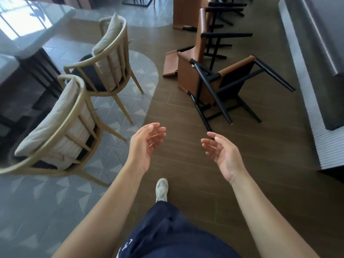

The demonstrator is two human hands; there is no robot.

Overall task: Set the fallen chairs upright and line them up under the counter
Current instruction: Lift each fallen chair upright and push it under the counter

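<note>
Hands apart, empty: left hand, right hand; fallen chair ahead near counter; 2 armchairs left

The fallen chair is covered in smooth tan leather-like material on matt black legs. The armchairs are framed in pale wood and cushioned in cloth.

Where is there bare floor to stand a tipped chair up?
The brown floor is bare between the patterned rug and the nearest fallen chair, back to the shoe. Crowded: beside the counter, where fallen chairs overlap, and the rug's edge, with two cushioned chairs.
</note>
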